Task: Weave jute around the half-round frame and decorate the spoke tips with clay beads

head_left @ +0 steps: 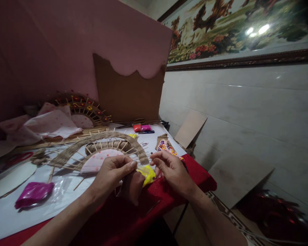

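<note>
My left hand (115, 167) is closed, thumb against forefinger, on a soft brown packet (133, 188) that hangs below the fingers. To its right, my right hand (173, 171) is pinched, with a tiny dark brown lump (151, 154) at its fingertips. Behind and between the hands lies a yellow packet (147, 174) in clear plastic. A half-round fan frame (97, 140) of thin sticks woven with brown twine rests just beyond my left hand. Its inner half-circle (100, 160) is covered in pale cloth with pink dots.
A purple packet (34, 194) lies at the left on white sheeting over a red cloth (200, 174). Behind are a flower-decorated fan (88, 107), red and magenta packets (141, 127) and upright cardboard (128, 92). A flower-patterned piece (166, 147) lies near the right edge.
</note>
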The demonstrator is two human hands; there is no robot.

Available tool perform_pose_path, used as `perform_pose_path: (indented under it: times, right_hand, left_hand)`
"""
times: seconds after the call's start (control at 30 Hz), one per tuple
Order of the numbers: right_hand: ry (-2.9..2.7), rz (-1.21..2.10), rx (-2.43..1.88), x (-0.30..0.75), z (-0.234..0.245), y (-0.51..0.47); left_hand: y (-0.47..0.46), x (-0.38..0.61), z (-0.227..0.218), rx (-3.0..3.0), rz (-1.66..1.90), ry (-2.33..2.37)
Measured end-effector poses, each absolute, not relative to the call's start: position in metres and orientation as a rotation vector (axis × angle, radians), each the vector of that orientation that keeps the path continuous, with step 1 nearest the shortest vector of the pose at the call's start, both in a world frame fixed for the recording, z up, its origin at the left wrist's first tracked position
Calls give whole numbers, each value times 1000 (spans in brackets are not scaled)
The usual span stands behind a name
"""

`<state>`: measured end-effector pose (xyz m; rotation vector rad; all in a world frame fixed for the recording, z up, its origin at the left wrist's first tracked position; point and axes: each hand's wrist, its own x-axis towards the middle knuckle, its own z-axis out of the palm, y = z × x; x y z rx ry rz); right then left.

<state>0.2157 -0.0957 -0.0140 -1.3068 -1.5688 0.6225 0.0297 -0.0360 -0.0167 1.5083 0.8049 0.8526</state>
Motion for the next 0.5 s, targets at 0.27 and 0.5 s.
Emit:
perform_pose_path:
  times: [0.27, 0.5]
  right_hand:
    - [-1799, 69, -1850, 225, -30, -96]
    - [-1798, 1, -1965, 224, -38, -93]
  left_hand:
    - [-33, 29, -17, 2124, 671, 1062]
    - [-37, 27, -13, 2460, 551, 1217]
